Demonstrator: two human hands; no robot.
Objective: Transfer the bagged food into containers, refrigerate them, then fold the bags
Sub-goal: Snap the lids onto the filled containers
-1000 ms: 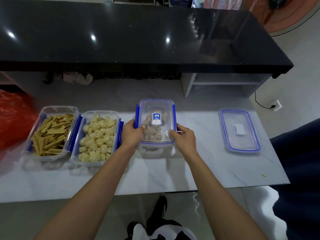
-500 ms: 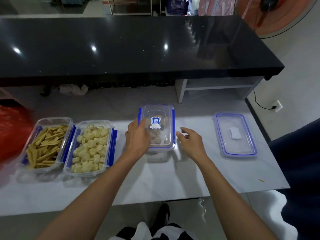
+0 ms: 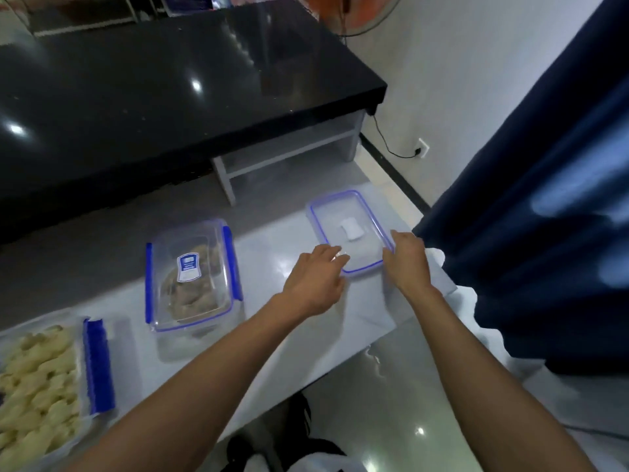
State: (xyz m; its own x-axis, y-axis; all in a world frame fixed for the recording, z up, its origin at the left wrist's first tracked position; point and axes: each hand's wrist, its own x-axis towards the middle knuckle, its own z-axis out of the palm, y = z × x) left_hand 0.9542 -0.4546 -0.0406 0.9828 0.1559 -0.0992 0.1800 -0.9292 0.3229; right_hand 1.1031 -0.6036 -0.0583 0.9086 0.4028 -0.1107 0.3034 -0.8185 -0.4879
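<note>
A loose clear lid with a blue seal lies flat near the right end of the white table. My left hand reaches to its near left corner, straight fingertips touching the rim. My right hand is at the lid's right rim with the thumb along the edge; its fingers are hidden. To the left stands a lidded clear container holding brownish food, its blue clasps hanging open. At the bottom left sits an uncovered container of pale yellow pieces.
A long black counter runs behind the table. A dark navy cloth hangs close on the right, beside the table's end. There is a wall socket with a cable and glossy floor below the table's front edge.
Both hands left the lidded container of brownish food and moved right to the loose lid. The view has swung right, so the stick-food container is out of frame.
</note>
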